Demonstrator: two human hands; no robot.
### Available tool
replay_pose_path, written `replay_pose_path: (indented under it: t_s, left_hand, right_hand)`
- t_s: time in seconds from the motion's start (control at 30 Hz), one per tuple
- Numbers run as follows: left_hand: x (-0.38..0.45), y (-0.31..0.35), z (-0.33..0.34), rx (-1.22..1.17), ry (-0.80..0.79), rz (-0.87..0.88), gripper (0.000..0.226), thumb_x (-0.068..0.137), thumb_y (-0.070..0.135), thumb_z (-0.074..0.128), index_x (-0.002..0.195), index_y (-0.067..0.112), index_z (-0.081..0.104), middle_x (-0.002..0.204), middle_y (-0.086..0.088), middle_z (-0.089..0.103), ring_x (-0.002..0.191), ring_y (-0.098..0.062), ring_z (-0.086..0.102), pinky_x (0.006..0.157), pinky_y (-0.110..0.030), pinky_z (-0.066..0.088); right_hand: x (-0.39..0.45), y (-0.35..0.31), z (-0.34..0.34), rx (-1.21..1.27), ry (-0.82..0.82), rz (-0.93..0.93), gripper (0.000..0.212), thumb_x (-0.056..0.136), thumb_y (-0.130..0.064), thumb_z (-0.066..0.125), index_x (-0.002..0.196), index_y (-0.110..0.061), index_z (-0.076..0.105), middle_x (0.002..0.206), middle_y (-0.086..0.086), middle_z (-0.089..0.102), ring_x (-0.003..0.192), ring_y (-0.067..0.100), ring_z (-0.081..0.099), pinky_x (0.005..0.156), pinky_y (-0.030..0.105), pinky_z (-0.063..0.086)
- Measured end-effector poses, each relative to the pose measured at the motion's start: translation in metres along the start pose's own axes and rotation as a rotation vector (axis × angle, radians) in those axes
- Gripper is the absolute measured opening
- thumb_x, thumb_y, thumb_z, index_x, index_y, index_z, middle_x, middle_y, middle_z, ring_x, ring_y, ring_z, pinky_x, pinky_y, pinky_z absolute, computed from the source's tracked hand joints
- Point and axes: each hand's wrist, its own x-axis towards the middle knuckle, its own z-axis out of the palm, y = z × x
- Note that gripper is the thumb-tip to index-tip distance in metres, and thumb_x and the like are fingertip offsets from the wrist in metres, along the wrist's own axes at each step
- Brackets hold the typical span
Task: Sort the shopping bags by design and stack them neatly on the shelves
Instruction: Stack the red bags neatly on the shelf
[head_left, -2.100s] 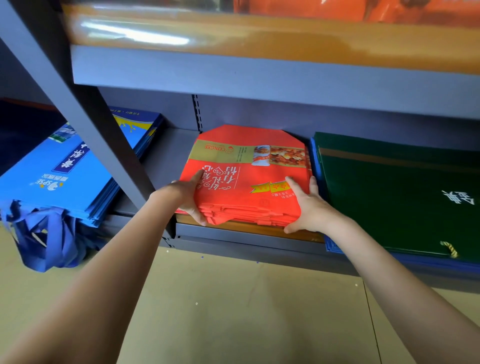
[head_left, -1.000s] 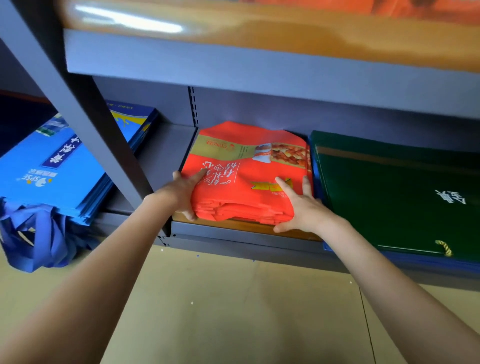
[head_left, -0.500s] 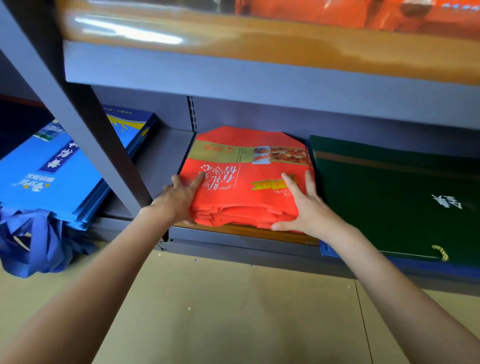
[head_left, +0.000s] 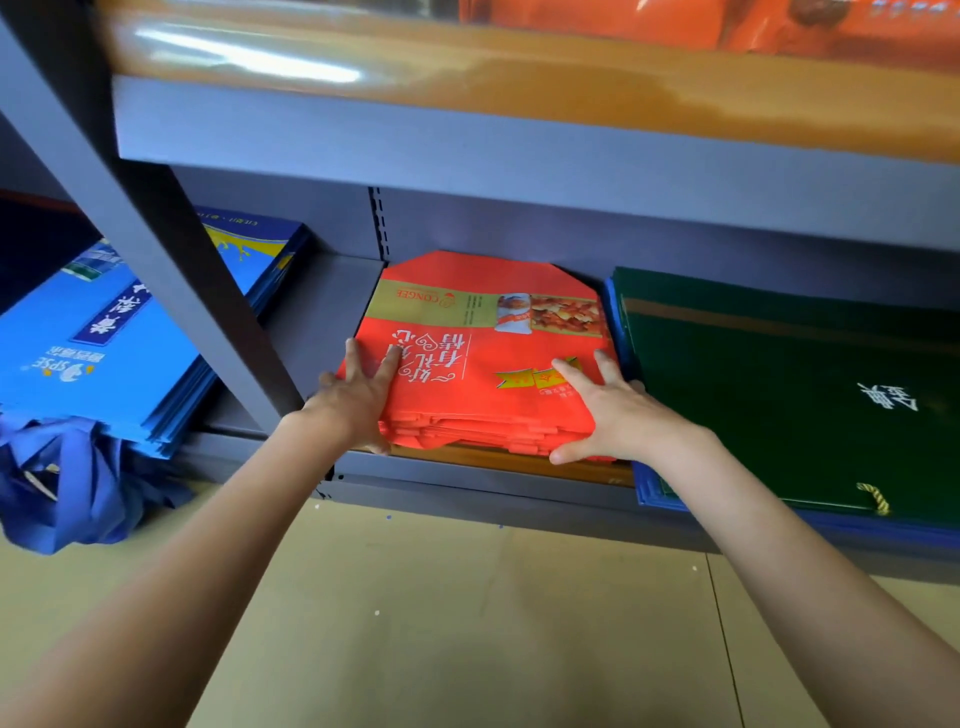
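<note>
A stack of red-orange shopping bags (head_left: 483, 374) lies flat in the middle of the lower shelf (head_left: 467, 475), printed side up. My left hand (head_left: 358, 395) rests on the stack's front left corner, fingers straight on top and thumb against the front edge. My right hand (head_left: 608, 410) lies the same way on the front right corner. A stack of blue bags (head_left: 104, 353) sits in the bay to the left, its handles hanging over the edge. Dark green bags (head_left: 779, 379) lie to the right on top of blue ones.
A slanted grey shelf post (head_left: 171, 270) stands between the blue and red stacks. The upper shelf (head_left: 519, 140) overhangs close above, with orange items on it. Bare shelf shows left of the red stack. The beige floor (head_left: 467, 623) spreads below.
The red stack has slid a little deeper into the shelf, and both hands have followed it while staying on its front corners. My view has shifted slightly.
</note>
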Motion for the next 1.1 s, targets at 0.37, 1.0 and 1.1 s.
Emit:
replay_pose_path:
  t_s: [0.37, 1.0, 1.1]
  left_hand:
    - [-0.007, 0.001, -0.019, 0.025, -0.016, 0.084, 0.125, 0.069, 0.047, 0.077, 0.142, 0.040, -0.025, 0.150, -0.014, -0.032, 0.141, -0.044, -0.005, 0.110, -0.060, 0.013]
    - [0.003, 0.078, -0.018, 0.050, 0.251, 0.554, 0.094, 0.073, 0.057, 0.067, 0.147, 0.042, 0.012, 0.156, -0.003, 0.010, 0.141, -0.029, 0.011, 0.113, -0.057, 0.008]
    - [0.003, 0.078, -0.019, 0.025, 0.190, 0.561, 0.092, 0.075, 0.054, 0.067, 0.147, 0.043, 0.011, 0.156, -0.002, 0.010, 0.141, -0.028, 0.010, 0.113, -0.057, 0.011]
  right_hand:
    - [-0.022, 0.020, -0.055, 0.005, 0.038, -0.075, 0.076, 0.076, -0.037, 0.075, 0.141, -0.037, 0.035, 0.143, 0.002, 0.039, 0.131, 0.021, 0.036, 0.101, 0.030, 0.031]
    - [-0.028, 0.026, -0.021, 0.179, 0.096, -0.062, 0.079, 0.077, -0.022, 0.075, 0.141, -0.035, 0.031, 0.106, -0.007, 0.060, 0.116, 0.019, 0.045, 0.096, 0.039, 0.038]
    - [-0.027, 0.032, -0.021, 0.096, 0.117, -0.064, 0.076, 0.079, -0.021, 0.073, 0.142, -0.033, 0.031, 0.119, -0.004, 0.057, 0.123, 0.019, 0.040, 0.104, 0.041, 0.032]
